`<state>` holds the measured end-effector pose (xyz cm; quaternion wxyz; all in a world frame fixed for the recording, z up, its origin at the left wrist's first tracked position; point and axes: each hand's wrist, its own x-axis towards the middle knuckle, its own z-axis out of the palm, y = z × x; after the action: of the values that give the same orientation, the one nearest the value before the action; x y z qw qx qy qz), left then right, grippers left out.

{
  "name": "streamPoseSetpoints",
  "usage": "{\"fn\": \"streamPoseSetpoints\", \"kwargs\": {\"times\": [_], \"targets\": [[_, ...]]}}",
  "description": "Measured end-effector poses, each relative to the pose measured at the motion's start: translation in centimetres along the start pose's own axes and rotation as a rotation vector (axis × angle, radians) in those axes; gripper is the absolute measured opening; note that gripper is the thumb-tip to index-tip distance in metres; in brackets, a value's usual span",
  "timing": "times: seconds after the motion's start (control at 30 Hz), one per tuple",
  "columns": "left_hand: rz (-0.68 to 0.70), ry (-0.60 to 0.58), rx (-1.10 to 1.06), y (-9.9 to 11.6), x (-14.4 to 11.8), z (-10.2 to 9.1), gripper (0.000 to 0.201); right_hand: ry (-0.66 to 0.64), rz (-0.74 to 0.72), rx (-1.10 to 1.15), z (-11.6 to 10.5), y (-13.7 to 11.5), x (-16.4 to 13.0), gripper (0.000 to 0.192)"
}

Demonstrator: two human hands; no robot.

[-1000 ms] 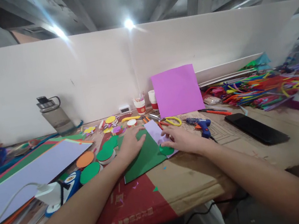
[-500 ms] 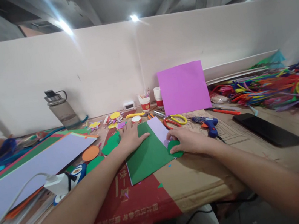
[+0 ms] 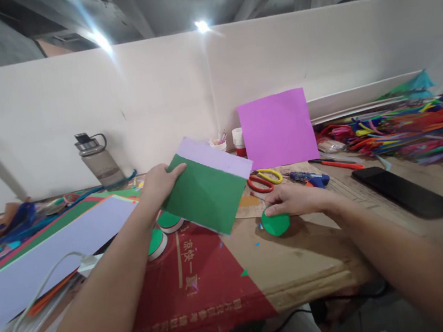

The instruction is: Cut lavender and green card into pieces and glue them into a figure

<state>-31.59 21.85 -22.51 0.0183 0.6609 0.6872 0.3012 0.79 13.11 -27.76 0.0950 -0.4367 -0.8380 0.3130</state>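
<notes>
My left hand (image 3: 162,186) is closed on the left edge of a green sheet (image 3: 205,194), its thumb on top. The sheet is lifted and tilted above the cardboard, with a lilac sheet (image 3: 213,156) showing along its far edge. My right hand (image 3: 291,201) pinches a green paper disc (image 3: 276,222) between thumb and fingers, just over the cardboard. Under my left forearm sit two green-topped round pieces with white sides, one (image 3: 170,220) farther off and one (image 3: 157,243) nearer. Scissors (image 3: 261,182) with red and yellow handles lie beyond my right hand.
A blue glue gun (image 3: 311,178) and a black phone (image 3: 404,192) lie to the right. A purple sheet (image 3: 277,129) leans on the wall near paper cups (image 3: 238,139). Stacked coloured sheets (image 3: 57,247) and a water bottle (image 3: 99,161) are on the left. Pipe cleaners (image 3: 402,130) fill the far right.
My left hand has gone from lying flat on the sheets to gripping them, lifting and turning them leftward. My right hand has drawn the green disc away, slightly right and nearer.
</notes>
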Motion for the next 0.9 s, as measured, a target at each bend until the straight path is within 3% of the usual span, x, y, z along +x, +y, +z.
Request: {"fn": "streamPoseSetpoints", "kwargs": {"times": [0.07, 0.2, 0.4, 0.47, 0.53, 0.67, 0.8, 0.9], "targets": [[-0.037, 0.063, -0.070, -0.3, -0.1, 0.1, 0.043, 0.006, -0.007, -0.027, 0.3, -0.2, 0.0, 0.030], [-0.105, 0.145, -0.361, 0.1, -1.2, 1.9, 0.040, 0.138, 0.020, -0.055, 1.0, -0.4, 0.3, 0.028], [-0.134, 0.117, -1.146, 1.1, -2.2, 5.0, 0.036, 0.565, 0.052, -0.018, 1.1, -0.2, 0.9, 0.027], [-0.114, 0.075, -1.328, 1.6, -2.6, 5.3, 0.034, 0.652, 0.044, 0.147, 1.1, -0.2, 1.0, 0.031], [-0.086, 0.027, -1.435, 2.2, -3.2, 5.4, 0.031, 0.658, 0.014, 0.398, 1.3, -0.3, 1.1, 0.039], [-0.040, -0.057, -1.451, 3.3, -4.5, 5.2, 0.030, 0.668, -0.083, 0.871, 1.4, -0.5, 1.1, 0.044], [-0.042, -0.162, -1.474, 3.6, -5.0, 4.9, 0.032, 0.686, -0.065, 1.058, 1.3, -0.7, 1.3, 0.036], [-0.142, -0.332, -1.600, 3.4, -4.9, 4.3, 0.043, 0.718, -0.029, 1.138, 1.4, -0.7, 1.6, 0.029]]}}
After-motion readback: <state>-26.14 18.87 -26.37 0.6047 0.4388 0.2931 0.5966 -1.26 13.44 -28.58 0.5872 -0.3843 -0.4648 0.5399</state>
